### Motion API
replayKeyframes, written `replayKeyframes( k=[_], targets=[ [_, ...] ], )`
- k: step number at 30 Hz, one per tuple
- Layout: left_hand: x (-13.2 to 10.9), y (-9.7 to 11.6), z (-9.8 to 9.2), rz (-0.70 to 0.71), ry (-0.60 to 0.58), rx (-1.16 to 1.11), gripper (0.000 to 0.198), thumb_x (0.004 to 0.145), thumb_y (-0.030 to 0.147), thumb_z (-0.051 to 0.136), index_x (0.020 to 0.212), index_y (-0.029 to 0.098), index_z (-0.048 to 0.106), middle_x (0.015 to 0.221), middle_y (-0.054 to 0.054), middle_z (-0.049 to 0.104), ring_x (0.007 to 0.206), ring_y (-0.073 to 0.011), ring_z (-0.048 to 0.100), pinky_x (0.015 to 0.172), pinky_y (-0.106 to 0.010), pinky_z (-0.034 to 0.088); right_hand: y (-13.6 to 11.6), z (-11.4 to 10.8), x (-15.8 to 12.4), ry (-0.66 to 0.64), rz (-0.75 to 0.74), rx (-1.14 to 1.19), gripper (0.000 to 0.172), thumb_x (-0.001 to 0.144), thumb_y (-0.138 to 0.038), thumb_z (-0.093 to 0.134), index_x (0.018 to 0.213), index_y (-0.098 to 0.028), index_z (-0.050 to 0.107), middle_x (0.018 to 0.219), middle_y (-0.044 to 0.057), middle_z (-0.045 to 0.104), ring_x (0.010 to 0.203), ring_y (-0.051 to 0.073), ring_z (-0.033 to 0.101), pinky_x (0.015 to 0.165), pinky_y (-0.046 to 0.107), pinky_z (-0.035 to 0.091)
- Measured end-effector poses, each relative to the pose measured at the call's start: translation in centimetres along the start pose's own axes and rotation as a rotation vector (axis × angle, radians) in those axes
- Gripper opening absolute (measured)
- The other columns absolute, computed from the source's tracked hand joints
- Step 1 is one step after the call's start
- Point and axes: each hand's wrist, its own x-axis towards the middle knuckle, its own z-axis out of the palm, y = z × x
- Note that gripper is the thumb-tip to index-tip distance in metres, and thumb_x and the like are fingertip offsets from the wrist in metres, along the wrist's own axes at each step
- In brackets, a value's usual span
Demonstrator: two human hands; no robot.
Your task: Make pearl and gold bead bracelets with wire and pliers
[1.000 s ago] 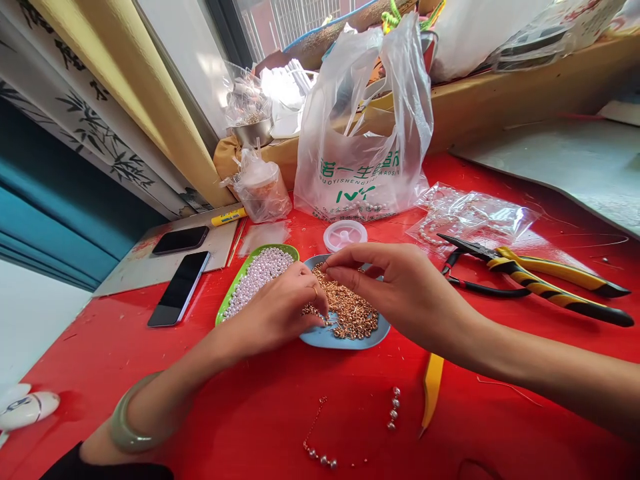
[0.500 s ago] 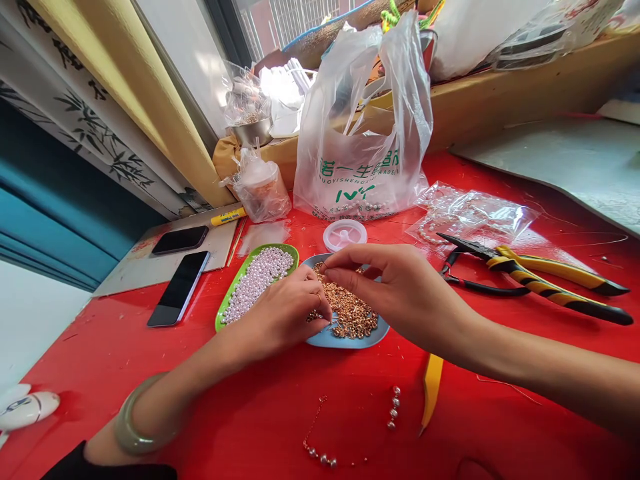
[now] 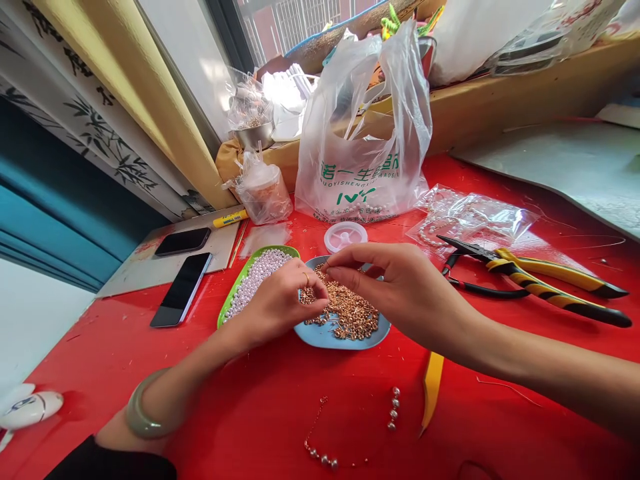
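Red tabletop [image 3: 115, 380], curtains [image 3: 110, 113] at left, far bag [image 3: 363, 160] reading "IVY" in green, left hand [image 3: 287, 293] curled, right hand [image 3: 395, 273] pinched, anything held unclear, over gold beads [image 3: 353, 310]

Over the past half second the left hand [image 3: 280, 300] has drawn back slightly toward the green tray [image 3: 229, 293]. Its thumb and forefinger, bunched together before, now curve around a clear gap through which gold beads [image 3: 353, 313] show. It hides more of the pearl beads [image 3: 255, 277] and uncovers the near-left part of the blue tray [image 3: 345, 343]. The green bangle [image 3: 145, 417] has shifted up and rightward in view with the forearm.
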Motion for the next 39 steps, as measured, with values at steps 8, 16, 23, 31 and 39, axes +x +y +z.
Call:
replayKeyframes(
  k=[8,16,23,31,39],
  targets=[
    [0.4,-0.8,-0.2,-0.317,0.16,-0.53,0.009,0.07,0.024,0.067,0.072,0.015,0.065,0.072,-0.001,0.064,0.067,-0.0139,0.057,0.063,-0.026,0.045,0.2,0.0,0.2,-0.001,-0.008,-0.006,0.014,0.082,-0.014,0.057,0.078,-0.013,0.071,0.068,-0.001,0.069,0.059,0.009,0.057,0.054,0.021,0.042],
    [0.7,0.0,-1.0,-0.31,0.44,-1.042,0.016,0.056,0.013,0.079,0.066,0.015,0.067,0.068,0.001,0.067,0.066,-0.0096,0.058,0.064,-0.02,0.046,0.1,0.2,0.2,-0.012,0.074,0.019,0.011,0.078,-0.011,0.059,0.082,-0.013,0.07,0.067,0.0,0.069,0.057,0.01,0.059,0.052,0.022,0.042],
    [0.3,1.2,-1.2,-0.189,0.415,-1.135,0.019,0.054,0.012,0.083,0.063,0.017,0.067,0.063,0.002,0.066,0.065,-0.0091,0.058,0.062,-0.018,0.045,-1.1,-0.1,-0.2,-0.129,0.13,0.08,0.012,0.079,-0.014,0.057,0.074,-0.014,0.067,0.063,-0.001,0.067,0.049,0.007,0.052,0.044,0.018,0.039],
    [0.0,1.6,-1.2,-0.073,0.37,-1.201,0.018,0.057,0.011,0.083,0.064,0.019,0.068,0.062,0.003,0.065,0.065,-0.0088,0.057,0.063,-0.018,0.046,-2.1,-0.2,-0.7,-0.119,0.142,0.092,0.013,0.075,-0.009,0.056,0.065,-0.012,0.064,0.052,-0.004,0.056,0.045,0.004,0.044,0.042,0.017,0.033],
    [-0.2,1.8,-1.2,-0.038,0.335,-1.213,0.015,0.061,0.011,0.081,0.066,0.019,0.068,0.064,0.003,0.065,0.064,-0.0084,0.057,0.062,-0.017,0.046,-2.2,-0.1,-0.7,-0.118,0.162,0.104,0.012,0.074,-0.01,0.056,0.065,-0.013,0.064,0.052,-0.004,0.056,0.046,0.005,0.043,0.042,0.017,0.032]
  ],
)
